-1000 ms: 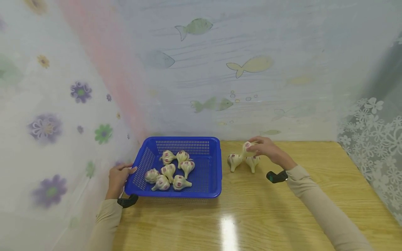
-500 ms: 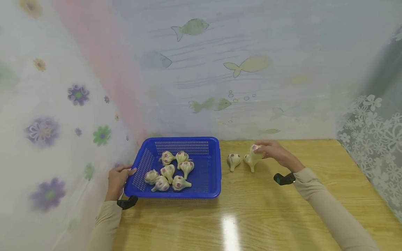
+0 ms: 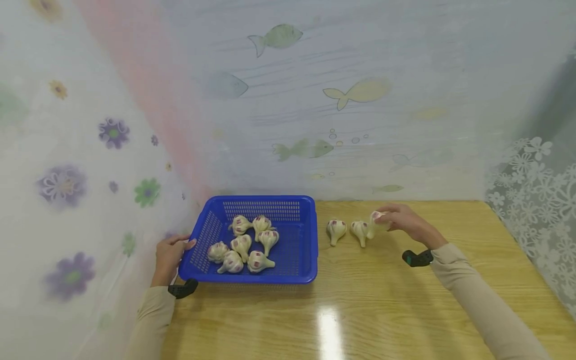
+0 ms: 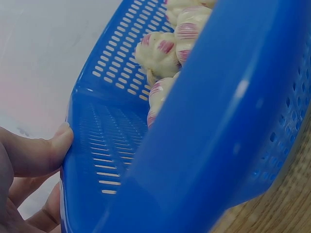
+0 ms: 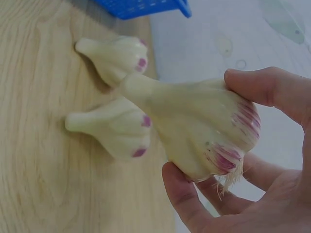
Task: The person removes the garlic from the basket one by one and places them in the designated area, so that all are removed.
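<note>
My left hand [image 3: 168,257] grips the left rim of a blue plastic basket [image 3: 312,240], thumb on top and fingers under the edge in the left wrist view. Several garlic bulbs [image 3: 241,245] with purple patches lie inside, mostly toward the basket's left side. My right hand [image 3: 405,221] pinches a garlic bulb [image 5: 199,126] between thumb and fingers, its stem pointing away from the palm and its roots toward it. Two more bulbs rest on the table just left of that hand: a nearer bulb [image 3: 360,231] and one beside the basket [image 3: 336,230].
The wooden table [image 3: 369,305] runs up to a wall sheet [image 3: 405,150] printed with fish. On the left, a flowered sheet [image 3: 90,210] stands close to my left hand and the basket. Another patterned sheet [image 3: 540,175] borders the right.
My right hand has moved to the right with its garlic bulb, from above the two table bulbs to beside them. The left hand and basket have stayed put.
</note>
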### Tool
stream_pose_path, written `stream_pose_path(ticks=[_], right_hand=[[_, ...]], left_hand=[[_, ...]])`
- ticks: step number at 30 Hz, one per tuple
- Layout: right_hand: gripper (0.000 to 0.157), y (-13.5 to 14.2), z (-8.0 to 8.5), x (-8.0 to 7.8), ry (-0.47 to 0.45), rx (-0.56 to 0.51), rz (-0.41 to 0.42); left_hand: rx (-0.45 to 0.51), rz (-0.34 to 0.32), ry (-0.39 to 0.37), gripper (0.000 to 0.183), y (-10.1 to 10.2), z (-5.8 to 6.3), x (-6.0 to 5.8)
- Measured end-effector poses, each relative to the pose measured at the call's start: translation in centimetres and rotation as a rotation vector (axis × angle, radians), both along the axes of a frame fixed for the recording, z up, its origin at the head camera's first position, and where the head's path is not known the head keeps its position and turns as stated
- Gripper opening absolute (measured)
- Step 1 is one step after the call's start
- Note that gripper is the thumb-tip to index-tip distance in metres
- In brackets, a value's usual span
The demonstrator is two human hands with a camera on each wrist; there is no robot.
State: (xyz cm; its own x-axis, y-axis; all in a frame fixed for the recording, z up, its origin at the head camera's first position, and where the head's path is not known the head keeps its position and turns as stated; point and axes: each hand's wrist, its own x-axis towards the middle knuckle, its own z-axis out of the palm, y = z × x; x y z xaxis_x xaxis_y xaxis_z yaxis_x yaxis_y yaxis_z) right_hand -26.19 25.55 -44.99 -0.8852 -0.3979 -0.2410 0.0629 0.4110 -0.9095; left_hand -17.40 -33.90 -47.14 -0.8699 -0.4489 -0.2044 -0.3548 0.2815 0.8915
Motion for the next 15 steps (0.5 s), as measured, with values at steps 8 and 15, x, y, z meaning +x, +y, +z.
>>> stream_pose_path(ticks=[8,15], right_hand=[[0.062,1.3,-0.6,-0.2,-0.013,0.024,0.008],[0.063,2.2,-1.3,-0.2,-0.021,0.045,0.005]], left_hand=[[0.015,-0.003,0.001,0.044,0.1,0.2,0.2],[0.033,0.005,0.007,0.044,0.1,0.1,0.0]])
